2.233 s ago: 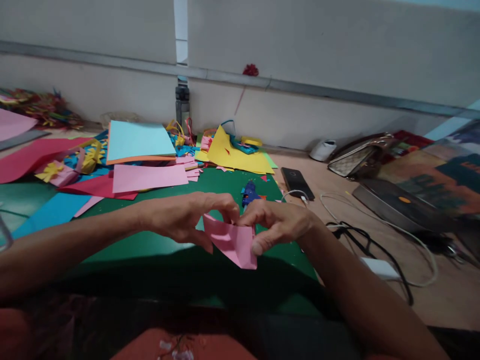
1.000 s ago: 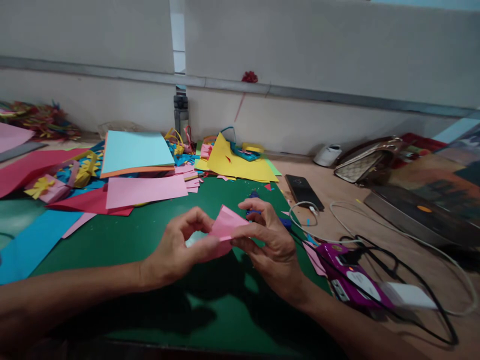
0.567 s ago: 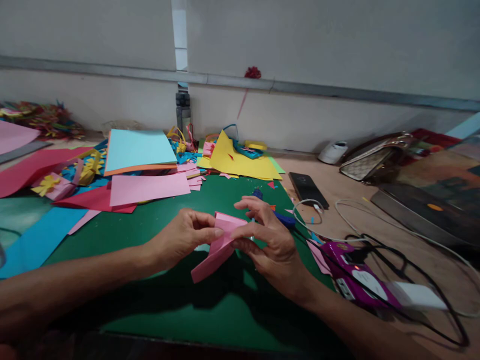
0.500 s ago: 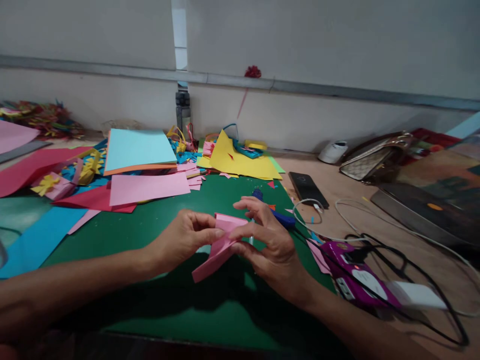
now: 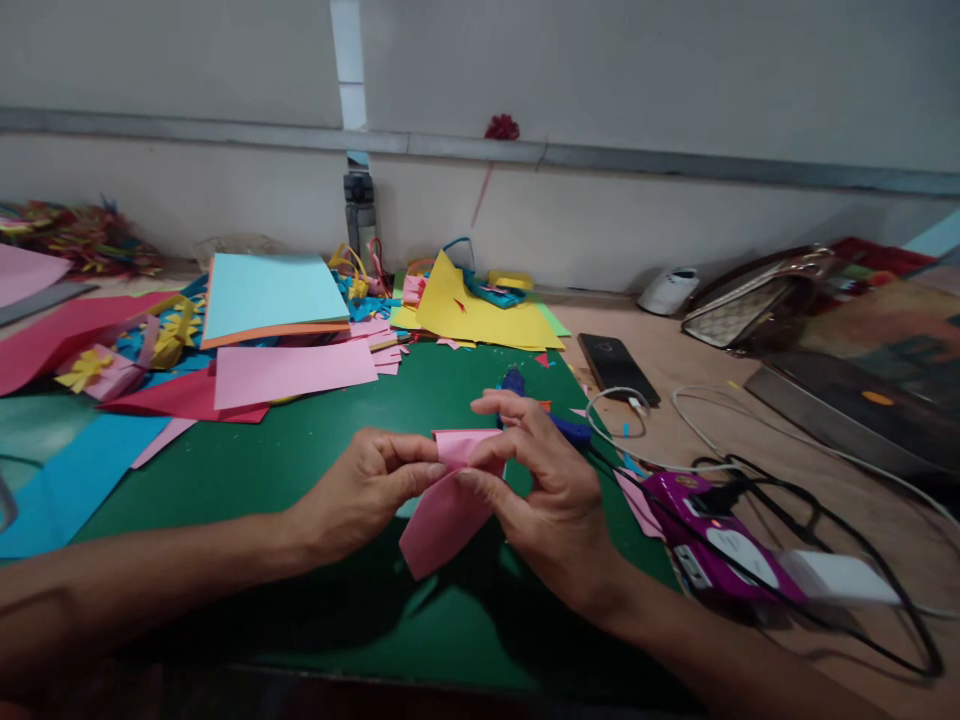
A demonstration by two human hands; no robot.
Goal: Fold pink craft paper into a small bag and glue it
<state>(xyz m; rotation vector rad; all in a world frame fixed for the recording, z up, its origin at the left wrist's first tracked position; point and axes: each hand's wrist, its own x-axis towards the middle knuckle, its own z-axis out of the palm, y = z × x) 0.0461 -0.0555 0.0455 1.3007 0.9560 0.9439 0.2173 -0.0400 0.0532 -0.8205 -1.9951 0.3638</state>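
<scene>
A folded piece of pink paper [image 5: 448,518] is held up over the green mat [image 5: 300,600] between my two hands. My left hand [image 5: 375,485] pinches its left edge between thumb and fingers. From the other side, my right hand [image 5: 544,490] pinches it near the crease, thumb in front and index finger curled over. The paper's lower flap hangs down and to the left. Partly hidden behind my right hand lies a blue glue gun [image 5: 570,430] with a black cord.
Coloured sheets, among them light blue paper [image 5: 274,295] and yellow paper [image 5: 480,310], lie at the back. To the right are a phone [image 5: 619,368], white cable, purple power strip [image 5: 720,545] and handbag [image 5: 739,310]. A small paper basket [image 5: 112,370] sits left.
The pink paper has turned, so its lower flap shows a broader face. Both hands keep their pinch, with the fingertips slightly shifted along the fold. The view has moved a little.
</scene>
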